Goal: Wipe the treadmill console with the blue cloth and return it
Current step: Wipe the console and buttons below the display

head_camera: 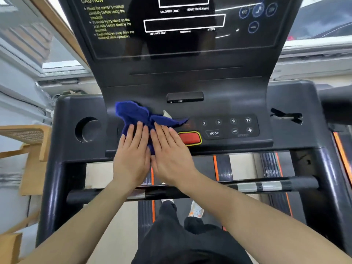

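A crumpled blue cloth (133, 113) lies on the lower left part of the black treadmill console (190, 80), left of the red stop button (189, 138). My left hand (131, 155) and my right hand (171, 155) rest side by side, palms down, with fingers stretched flat over the cloth's near edge, pressing it onto the console. The cloth's right tip reaches toward the speed button panel (228, 126). A bit of pale material shows behind the cloth.
A round cup holder (87, 129) sits at the console's left and a black clip (285, 116) at its right. A small dark device (185, 97) lies below the glossy display (182, 25). A handlebar (266, 185) crosses under my forearms. Wooden furniture (28, 145) stands left.
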The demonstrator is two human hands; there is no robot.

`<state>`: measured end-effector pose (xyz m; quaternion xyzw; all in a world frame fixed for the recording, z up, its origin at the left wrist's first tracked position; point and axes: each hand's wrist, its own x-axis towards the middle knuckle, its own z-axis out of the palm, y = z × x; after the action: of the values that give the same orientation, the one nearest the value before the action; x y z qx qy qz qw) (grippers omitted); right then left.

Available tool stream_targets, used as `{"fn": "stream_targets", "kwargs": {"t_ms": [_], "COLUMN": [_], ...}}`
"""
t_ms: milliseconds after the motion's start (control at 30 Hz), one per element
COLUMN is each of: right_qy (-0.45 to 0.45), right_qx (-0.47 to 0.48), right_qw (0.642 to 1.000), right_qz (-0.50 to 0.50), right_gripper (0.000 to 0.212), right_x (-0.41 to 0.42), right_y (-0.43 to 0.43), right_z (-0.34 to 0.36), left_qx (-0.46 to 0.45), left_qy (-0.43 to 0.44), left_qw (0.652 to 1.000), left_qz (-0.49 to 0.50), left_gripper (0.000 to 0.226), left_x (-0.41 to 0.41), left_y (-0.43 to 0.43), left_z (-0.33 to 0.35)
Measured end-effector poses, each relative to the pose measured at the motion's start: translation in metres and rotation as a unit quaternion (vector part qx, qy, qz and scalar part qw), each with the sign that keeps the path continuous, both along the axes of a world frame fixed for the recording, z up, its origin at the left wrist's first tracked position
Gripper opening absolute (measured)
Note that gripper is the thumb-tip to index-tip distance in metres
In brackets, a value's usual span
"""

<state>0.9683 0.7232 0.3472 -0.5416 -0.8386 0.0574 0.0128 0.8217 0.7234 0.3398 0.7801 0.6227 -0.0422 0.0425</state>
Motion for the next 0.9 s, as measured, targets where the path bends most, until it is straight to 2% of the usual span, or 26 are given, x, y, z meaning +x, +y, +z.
{"fn": "stream_targets", "kwargs": {"t_ms": [133,333,500,600,733,833,900], "right_qy": [0.001,-0.039,-0.017,0.002,0.048,0.031,0.020], "right_qx": [0.010,-0.021,-0.020,-0.017,-0.023,0.005,-0.001], "right_qw": [0.994,0.978,0.969,0.967,0.977,0.978,0.966], "right_qz": [-0.107,-0.201,-0.247,-0.256,-0.206,-0.205,-0.258], "right_gripper": [0.063,0.075,0.071,0.074,0.073,0.069,0.068], "right_x": [0.062,0.182,0.221,0.189,0.156,0.179,0.201], "right_y": [-0.015,-0.023,0.027,-0.003,-0.037,0.001,0.021], "right_z": [0.000,-0.002,-0.004,-0.008,-0.014,-0.014,-0.013], "left_qx": [-0.010,-0.037,-0.036,-0.040,-0.047,-0.046,-0.041], "left_qy": [-0.051,-0.052,-0.048,-0.056,-0.047,-0.056,-0.060], "left_qw": [0.992,0.968,0.971,0.973,0.980,0.981,0.976], "left_qz": [-0.118,-0.244,-0.231,-0.222,-0.189,-0.182,-0.204], "left_gripper": [0.058,0.062,0.061,0.062,0.061,0.062,0.060], "left_x": [0.069,0.190,0.233,0.203,0.164,0.190,0.220], "left_y": [0.018,0.044,0.090,0.059,0.025,0.058,0.085], "left_z": [0.003,0.008,0.012,0.010,0.007,0.009,0.010]}}
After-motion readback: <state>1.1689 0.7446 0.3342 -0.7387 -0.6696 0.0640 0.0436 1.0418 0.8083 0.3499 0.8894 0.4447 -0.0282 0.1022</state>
